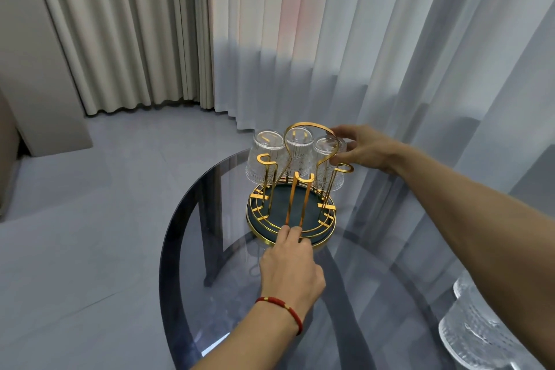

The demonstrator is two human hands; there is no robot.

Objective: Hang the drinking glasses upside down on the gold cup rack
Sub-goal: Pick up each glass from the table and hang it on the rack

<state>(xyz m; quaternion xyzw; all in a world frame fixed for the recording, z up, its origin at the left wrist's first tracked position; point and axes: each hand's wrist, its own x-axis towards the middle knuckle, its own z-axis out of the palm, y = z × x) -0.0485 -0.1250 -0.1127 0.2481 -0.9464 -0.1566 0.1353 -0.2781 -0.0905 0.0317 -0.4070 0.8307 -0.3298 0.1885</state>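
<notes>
The gold cup rack (312, 129) stands on a round dark green tray (271, 198) on the glass table. Three ribbed clear glasses hang upside down on its far prongs: one at the left (264, 159), one in the middle (298, 149), one at the right (326, 159). My right hand (363, 146) grips the upturned base of the right glass. My left hand (289, 264) rests its fingertips on the tray's near rim, by the foot of the empty near prong (304, 180). Two side prongs are also bare.
The round smoked-glass table (192, 249) has its edge close on the left. A frosted textured glass vessel (480, 327) stands at the lower right. Sheer curtains (390, 69) hang right behind the rack.
</notes>
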